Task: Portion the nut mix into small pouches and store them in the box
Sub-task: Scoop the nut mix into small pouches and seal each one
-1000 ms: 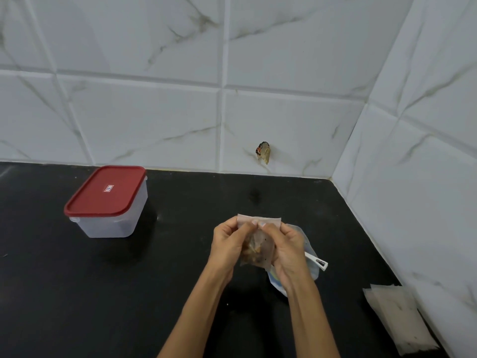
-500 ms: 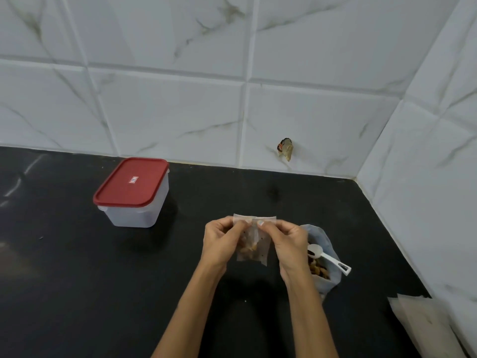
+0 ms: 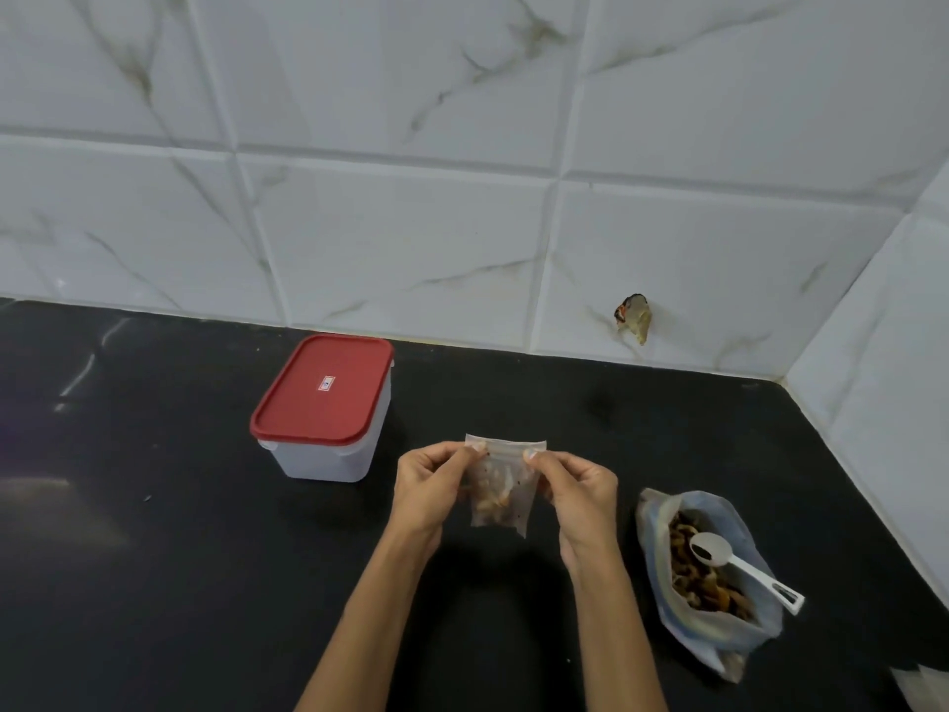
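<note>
At my four o'clock the big bag [image 3: 711,578] lies on the table [image 3: 179,583], mouth open, holding nut mix with a white scoop [image 3: 739,562] resting in it. Dead ahead, I hold a small pouch [image 3: 500,488] upright above the table, long axis vertical, nuts settled in its lower half. My left hand [image 3: 429,488] and right hand [image 3: 577,493] each pinch a top corner between thumb and fingers. The box [image 3: 326,411] sits at ten o'clock, red lid on, nearer my left hand; I judge the lid must come off before stowing.
</note>
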The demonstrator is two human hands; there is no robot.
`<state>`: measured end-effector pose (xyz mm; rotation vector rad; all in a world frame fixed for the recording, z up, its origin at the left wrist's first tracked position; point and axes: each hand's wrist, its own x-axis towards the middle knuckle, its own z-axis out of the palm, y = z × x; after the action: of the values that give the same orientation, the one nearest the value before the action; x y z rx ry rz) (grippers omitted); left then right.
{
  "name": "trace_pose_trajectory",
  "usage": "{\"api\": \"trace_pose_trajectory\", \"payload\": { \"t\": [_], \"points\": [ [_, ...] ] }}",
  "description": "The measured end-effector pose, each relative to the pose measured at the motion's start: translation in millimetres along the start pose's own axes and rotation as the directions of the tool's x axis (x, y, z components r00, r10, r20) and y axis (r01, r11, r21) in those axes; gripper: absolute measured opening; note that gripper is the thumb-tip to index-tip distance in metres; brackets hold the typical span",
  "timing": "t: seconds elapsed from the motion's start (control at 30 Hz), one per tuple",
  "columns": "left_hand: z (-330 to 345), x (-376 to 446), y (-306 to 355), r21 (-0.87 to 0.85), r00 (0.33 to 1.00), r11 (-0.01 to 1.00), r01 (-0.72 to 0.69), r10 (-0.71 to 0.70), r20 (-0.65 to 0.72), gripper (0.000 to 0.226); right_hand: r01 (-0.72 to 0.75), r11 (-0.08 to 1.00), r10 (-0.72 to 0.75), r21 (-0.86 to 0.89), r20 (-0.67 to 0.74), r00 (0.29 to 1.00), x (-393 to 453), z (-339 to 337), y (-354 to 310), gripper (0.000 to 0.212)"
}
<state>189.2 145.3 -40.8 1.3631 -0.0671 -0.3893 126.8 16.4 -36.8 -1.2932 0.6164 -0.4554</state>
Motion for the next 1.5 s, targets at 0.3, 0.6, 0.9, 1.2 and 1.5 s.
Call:
{"api": "trace_pose_trajectory", "payload": {
  "t": [0.3, 0.6, 0.9, 1.2, 1.5],
  "points": [
    [-17.5, 70.3, -12.2, -0.027, 0.96, 0.975, 0.221, -0.222, -0.17, 0.016, -0.26, 0.962, 0.268, 0.084, -0.113, 0.957, 58.8, 47.3, 27.1, 0.008],
    [-10.4, 135.1, -16.3, 0.166, 0.938, 0.962, 0.218, -0.16, -0.307, 0.026, -0.251, 0.968, 0.244, -0.011, -0.201, 0.949, 115.3, 70.2, 32.4, 0.004],
    [-16.8, 168.0, -14.6, 0.279, 0.923, 0.923, 0.263, -0.157, -0.352, 0.02, -0.247, 0.943, 0.192, -0.224, -0.242, 0.951, 146.6, 76.6, 39.8, 0.004],
    [-17.5, 173.1, -15.3, 0.55, 0.94, 0.796, 0.254, -0.069, -0.335, 0.011, -0.132, 0.82, -0.007, -0.556, -0.24, 0.971, 154.0, 86.5, 49.1, 0.025],
    [-12.0, 162.2, -7.8, 0.598, 0.949, 0.784, 0.168, 0.036, -0.314, 0.02, -0.132, 0.816, 0.022, -0.563, -0.198, 0.98, 149.8, 78.9, 42.3, 0.019]
  ]
}}
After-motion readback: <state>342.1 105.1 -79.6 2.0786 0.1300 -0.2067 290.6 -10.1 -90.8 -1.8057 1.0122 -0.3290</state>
